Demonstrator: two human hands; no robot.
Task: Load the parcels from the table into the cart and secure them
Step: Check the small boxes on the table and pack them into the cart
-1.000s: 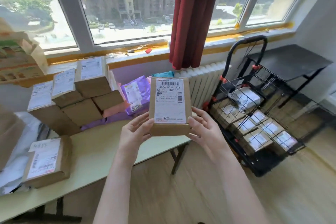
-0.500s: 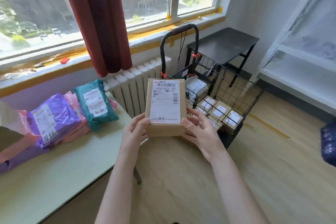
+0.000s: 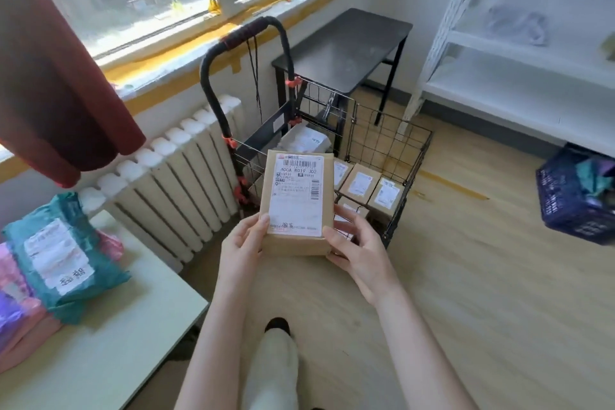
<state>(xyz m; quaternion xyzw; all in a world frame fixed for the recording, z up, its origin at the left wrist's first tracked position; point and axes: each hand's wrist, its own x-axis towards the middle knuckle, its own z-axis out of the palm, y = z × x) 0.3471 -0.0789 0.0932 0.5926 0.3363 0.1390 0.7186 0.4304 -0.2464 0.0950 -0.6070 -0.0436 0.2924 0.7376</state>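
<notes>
Head view: brown labelled parcel (image 3: 297,200) gripped at its lower corners by left hand (image 3: 244,243) and right hand (image 3: 357,253), upright just before the near rim of the wire cart (image 3: 382,140). Judged partway through: several small boxes (image 3: 361,183) already in the cart, soft mailers (image 3: 63,256) waiting on the worktop (image 3: 116,326), securing not yet done. Open cart top ahead; radiator (image 3: 173,176) close on the left, bare floor (image 3: 466,276) to the right.
</notes>
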